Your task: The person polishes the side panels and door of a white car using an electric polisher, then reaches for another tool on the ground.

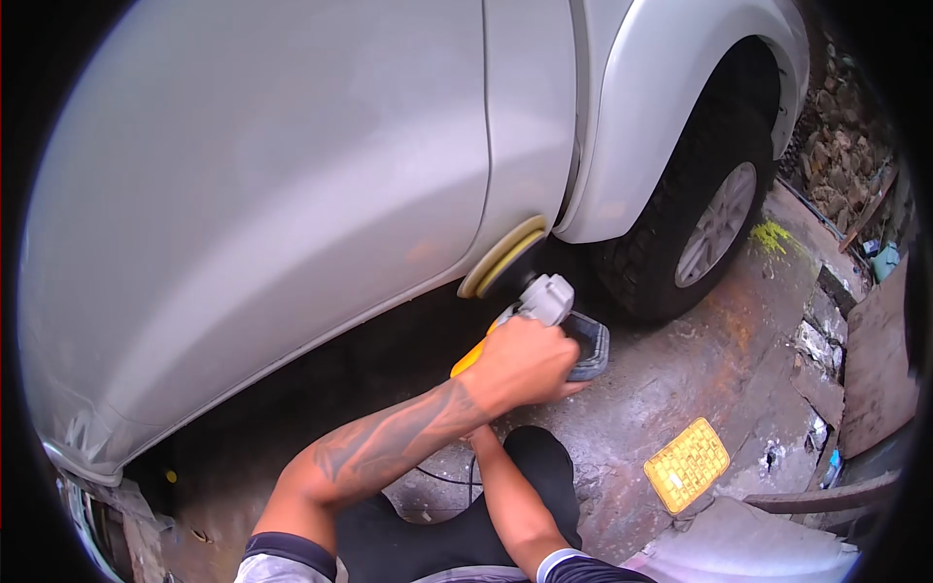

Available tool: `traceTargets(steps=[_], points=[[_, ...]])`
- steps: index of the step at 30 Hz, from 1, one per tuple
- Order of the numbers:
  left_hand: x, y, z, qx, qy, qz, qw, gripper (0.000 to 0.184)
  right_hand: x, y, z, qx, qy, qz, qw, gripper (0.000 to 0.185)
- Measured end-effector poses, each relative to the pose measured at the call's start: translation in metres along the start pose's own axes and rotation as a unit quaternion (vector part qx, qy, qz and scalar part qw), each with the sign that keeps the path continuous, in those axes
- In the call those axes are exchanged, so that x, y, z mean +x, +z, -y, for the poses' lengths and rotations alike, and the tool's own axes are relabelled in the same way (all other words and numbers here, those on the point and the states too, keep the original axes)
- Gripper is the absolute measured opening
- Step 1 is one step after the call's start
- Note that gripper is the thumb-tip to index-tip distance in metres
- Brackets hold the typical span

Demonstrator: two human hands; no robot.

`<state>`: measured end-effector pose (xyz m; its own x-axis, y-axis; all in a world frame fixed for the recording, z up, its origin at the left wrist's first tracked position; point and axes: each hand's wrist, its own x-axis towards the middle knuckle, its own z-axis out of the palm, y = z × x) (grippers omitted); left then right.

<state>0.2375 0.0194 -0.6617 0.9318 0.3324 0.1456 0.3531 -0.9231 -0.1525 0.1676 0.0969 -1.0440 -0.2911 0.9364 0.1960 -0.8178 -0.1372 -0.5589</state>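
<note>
My left hand (535,360), on the tattooed arm, is closed around a polisher (549,298) near its grey head. Part of the tool's yellow body shows beneath the wrist, and a dark loop-shaped handle (601,348) sticks out past the knuckles. The round yellowish polishing pad (505,257) is tilted against the lower edge of the silver car body (389,194), just behind the wheel arch. My right hand (478,434) lies behind my left forearm; its fingers are hidden, so its hold cannot be made out.
A wheel with a black tyre (651,253) stands right of the polisher. On the stained concrete floor lies a yellow grid-patterned mat (686,466). A dark cord (447,478) runs by my knees. Boards (880,360) and rubble (846,136) line the right side.
</note>
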Motion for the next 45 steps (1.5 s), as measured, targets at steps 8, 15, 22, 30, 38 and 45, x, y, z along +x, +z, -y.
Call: traceTargets(steps=[8, 15, 22, 30, 38, 45], points=[[-0.090, -0.023, 0.008, 0.005, -0.024, -0.123, 0.992, 0.051, -0.012, 0.013, -0.038, -0.060, -0.005, -0.027, 0.998, 0.041], [-0.076, -0.023, 0.008, -0.007, -0.021, -0.134, 0.991, 0.049, -0.014, 0.009, -0.024, -0.118, -0.010, -0.048, 0.992, 0.043], [0.012, -0.008, 0.007, -0.058, -0.001, -0.092, 0.994, 0.049, -0.033, -0.018, 0.023, -0.180, 0.000, -0.055, 0.982, 0.046], [0.000, -0.003, 0.011, -0.054, 0.013, -0.130, 0.990, 0.052, -0.040, -0.011, 0.045, -0.146, -0.095, -0.089, 0.981, 0.064], [-0.059, -0.057, 0.012, -0.113, -0.001, -0.299, 0.948, 0.051, -0.056, -0.042, 0.067, -0.286, -0.171, -0.133, 0.934, 0.115], [-0.003, -0.086, -0.001, -0.224, -0.005, -0.405, 0.886, 0.046, -0.147, 0.106, 0.261, -0.395, -0.295, -0.272, 0.826, 0.041]])
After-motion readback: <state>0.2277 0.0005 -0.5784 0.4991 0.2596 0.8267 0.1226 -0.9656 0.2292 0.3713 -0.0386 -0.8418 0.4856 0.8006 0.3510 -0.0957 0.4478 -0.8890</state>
